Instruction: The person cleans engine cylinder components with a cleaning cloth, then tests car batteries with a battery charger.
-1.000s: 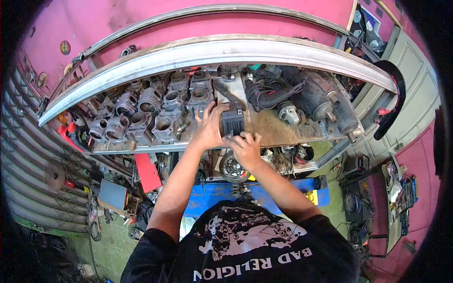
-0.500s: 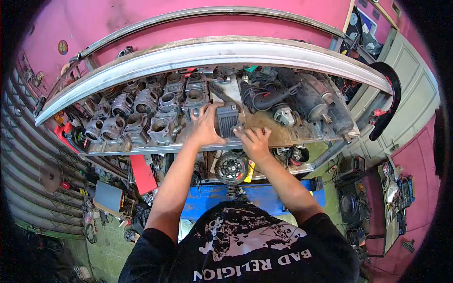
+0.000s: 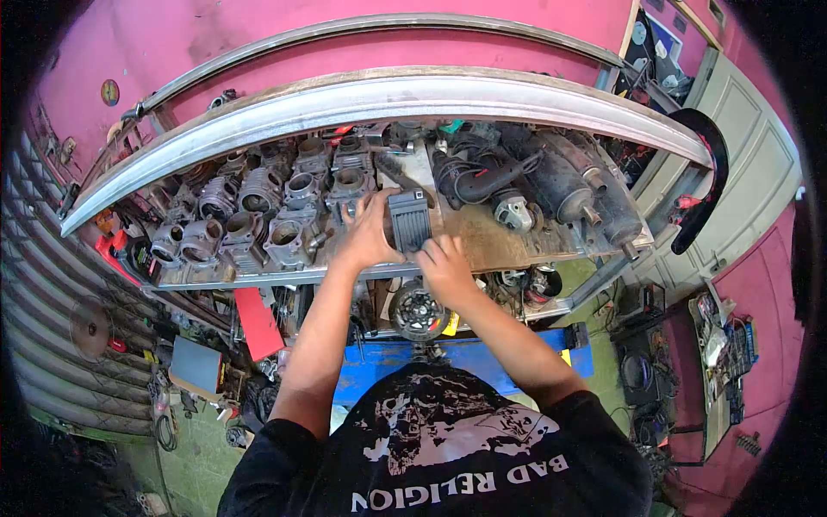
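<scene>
A small dark finned radiator (image 3: 410,221) stands at the front part of the shelf, its ribbed face toward me. My left hand (image 3: 369,231) is closed around its left side, fingers over the upper edge and thumb near the lower corner. At the lower right corner my right hand (image 3: 444,265) has its fingers curled in against the radiator; the fingertips are partly hidden. Just behind lies a dark brush-like piece (image 3: 398,171). Several metal engine cylinders (image 3: 288,238) crowd the shelf to the left of my left hand.
Dark exhaust mufflers (image 3: 568,194) and an angle grinder (image 3: 512,212) lie to the right. A pale rail (image 3: 379,96) runs across above the shelf. Below the shelf edge hangs a round wheel-like part (image 3: 417,312), above a blue bench (image 3: 500,358). A red panel (image 3: 257,324) leans lower left.
My right hand has moved left and slightly down, curling tighter at the radiator's lower corner. My left hand keeps its hold; the whole view has shifted slightly.
</scene>
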Motion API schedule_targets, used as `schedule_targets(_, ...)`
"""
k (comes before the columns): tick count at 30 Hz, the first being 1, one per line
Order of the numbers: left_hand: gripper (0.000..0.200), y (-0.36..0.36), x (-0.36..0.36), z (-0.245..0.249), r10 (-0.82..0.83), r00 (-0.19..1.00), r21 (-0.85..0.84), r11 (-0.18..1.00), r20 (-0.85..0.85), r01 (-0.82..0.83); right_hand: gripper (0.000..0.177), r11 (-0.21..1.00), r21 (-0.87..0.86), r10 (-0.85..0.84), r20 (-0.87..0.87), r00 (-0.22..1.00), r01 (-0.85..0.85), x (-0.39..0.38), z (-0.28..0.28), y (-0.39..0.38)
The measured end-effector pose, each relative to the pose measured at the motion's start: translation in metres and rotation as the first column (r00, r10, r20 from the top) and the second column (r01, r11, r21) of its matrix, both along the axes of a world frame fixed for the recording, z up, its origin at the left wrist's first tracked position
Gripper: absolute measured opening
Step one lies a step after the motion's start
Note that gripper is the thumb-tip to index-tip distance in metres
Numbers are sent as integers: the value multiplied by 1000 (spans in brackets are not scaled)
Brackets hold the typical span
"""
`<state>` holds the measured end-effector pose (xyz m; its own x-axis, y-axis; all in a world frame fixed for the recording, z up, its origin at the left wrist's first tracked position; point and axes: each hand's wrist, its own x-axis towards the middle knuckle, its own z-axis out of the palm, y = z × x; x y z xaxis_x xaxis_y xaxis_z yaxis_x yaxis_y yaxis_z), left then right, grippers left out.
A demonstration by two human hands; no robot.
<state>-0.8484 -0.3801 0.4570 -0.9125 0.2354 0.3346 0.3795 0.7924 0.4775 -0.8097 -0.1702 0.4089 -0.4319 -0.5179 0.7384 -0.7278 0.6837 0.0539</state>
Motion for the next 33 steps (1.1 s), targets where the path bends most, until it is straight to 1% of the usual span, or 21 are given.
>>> schedule_targets(2,130,0,2,-5,3,999,4,1000,-36,-3,23,993,92,-79,47,996,74,11,5,21)
schedule_targets(4,129,1,2,-6,4,999,-2,1000,-42,-4,24,965,-48,-255,51,966,257,2,0,44)
schedule_targets(6,128,2,4,-7,8,999,-2,1000,-41,-8,28,893,-167,-421,22,907,418,-20,-9,66)
schedule_targets(7,128,1,4,-6,1,998,-8,1000,-57,-2,28,891,-165,-424,30,905,423,-33,-15,77)
schedule_targets(9,126,2,8,-1,-18,996,9,1000,-91,19,30,833,170,-549,134,825,526,-51,-23,91)
schedule_targets(10,126,3,9,-2,-23,995,8,1000,-97,23,30,831,166,-552,131,823,531,-49,-20,90)
schedule_targets(12,123,1,14,-11,-99,971,55,992,-218,113,39,827,140,-562,191,805,545,-47,-13,81)
schedule_targets(13,123,2,15,-19,-98,959,61,991,-266,118,68,867,58,-496,200,845,495,-38,3,71)
schedule_targets(14,123,5,21,-22,-99,953,58,991,-285,120,68,868,51,-495,185,849,495,-28,22,61)
schedule_targets(16,121,11,29,-24,-129,935,20,989,-331,144,102,935,271,-308,298,904,229,-16,51,46)
schedule_targets(17,118,14,31,-24,-155,922,-2,986,-354,165,102,936,266,-304,292,907,229,-24,49,44)
schedule_targets(19,115,17,33,-22,-182,921,-37,983,-344,181,132,992,122,-48,401,915,-1,-37,43,39)
schedule_targets(20,114,19,35,-21,-188,915,-36,982,-356,188,132,993,122,-48,402,914,-2,-36,42,41)
schedule_targets(23,114,17,41,-3,-228,916,-39,973,-331,228,128,984,-4,160,456,876,-178,-37,46,51)
schedule_targets(24,114,16,38,4,-224,914,-40,974,-339,224,128,983,-2,163,448,879,-182,-37,49,53)
schedule_targets(26,114,12,34,11,-266,939,122,947,-218,296,128,983,-44,174,511,842,-176,-34,52,54)
schedule_targets(28,116,8,18,3,-272,945,130,946,-180,297,126,984,-54,171,518,838,-167,-45,50,56)
schedule_targets(30,117,5,1,-9,-261,958,169,945,-121,279,123,992,59,55,572,818,-107,-54,56,53)
schedule_targets(31,117,5,-5,-12,-259,958,237,930,-126,283,119,995,28,61,620,782,-100,-61,57,53)
schedule_targets(32,117,4,-11,-15,-261,958,240,929,-116,282,119,995,28,59,629,775,-99,-70,57,51)
schedule_targets(33,115,4,-19,-18,-239,966,291,922,-94,256,117,995,50,26,703,711,-85,-83,56,50)
